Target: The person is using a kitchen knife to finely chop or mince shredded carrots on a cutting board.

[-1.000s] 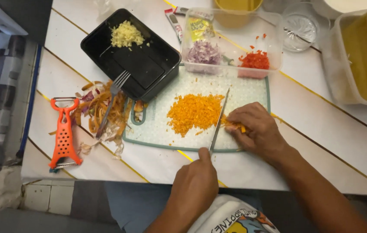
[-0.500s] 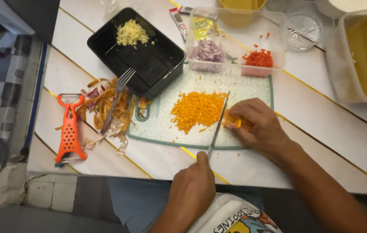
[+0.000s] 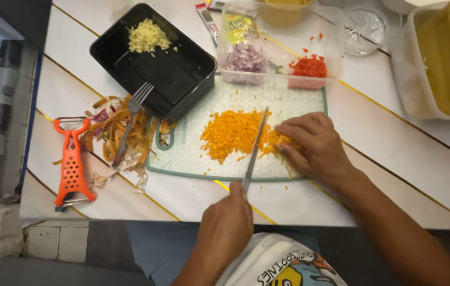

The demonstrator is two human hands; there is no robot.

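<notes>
The left hand (image 3: 225, 225) is clenched on the handle of a slim steel kitchen knife (image 3: 255, 150), its blade down on the pale speckled cutting board (image 3: 193, 156). The right hand (image 3: 312, 145) pins the uncut orange vegetable strips (image 3: 277, 142) near the board's right edge, beside the heap of finely diced orange pieces (image 3: 230, 135). Dicing seems to be under way; the next cut calls for fingertips tucked back from the blade.

An orange peeler (image 3: 71, 167) lies left of a pile of vegetable peels (image 3: 113, 135), with a fork (image 3: 132, 119) resting across them. A black tray (image 3: 153, 61) holds a yellow mince. A clear container (image 3: 283, 42) holds chopped purple onion (image 3: 245, 57) and red pepper (image 3: 309, 66).
</notes>
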